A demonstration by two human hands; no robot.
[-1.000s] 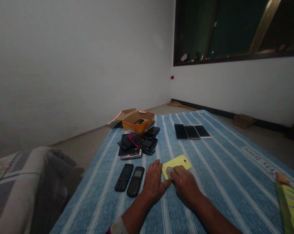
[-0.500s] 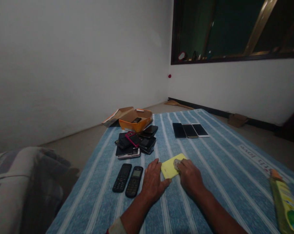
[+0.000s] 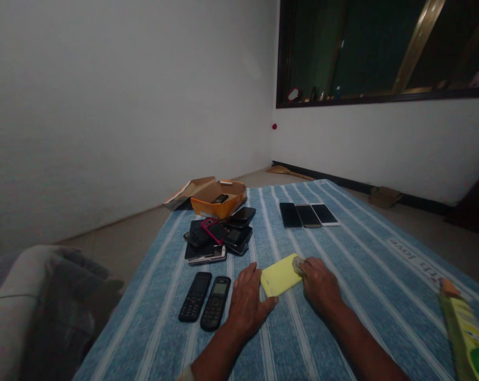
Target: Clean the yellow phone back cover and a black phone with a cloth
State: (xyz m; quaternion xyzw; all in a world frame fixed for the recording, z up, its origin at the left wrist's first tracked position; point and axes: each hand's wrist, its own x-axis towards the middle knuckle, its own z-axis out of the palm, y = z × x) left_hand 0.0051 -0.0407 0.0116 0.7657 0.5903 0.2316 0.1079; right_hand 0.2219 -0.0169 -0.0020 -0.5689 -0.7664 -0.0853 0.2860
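Note:
A yellow phone (image 3: pixel 281 276) lies on the striped cloth, its plain yellow side up. My left hand (image 3: pixel 248 299) grips its left end, with the thumb at the near edge and the fingers along the short side. Pinched in the fingers of my right hand (image 3: pixel 321 283) is a small greyish wad of cloth (image 3: pixel 298 264), pressed on the phone's far right corner. Left of my left hand lie two black keypad phones, one (image 3: pixel 195 296) beside the other (image 3: pixel 216 304).
Beyond them is a heap of phones (image 3: pixel 219 233) before an open orange box (image 3: pixel 218 208) with a phone inside. Three smartphones (image 3: pixel 309 215) lie in a row farther back. A yellow-green bottle (image 3: pixel 465 328) is at the right on the blue striped cloth (image 3: pixel 366 286).
My right hand has slid the wad rightward over the yellow phone to its right corner. My left hand keeps its hold on the left end.

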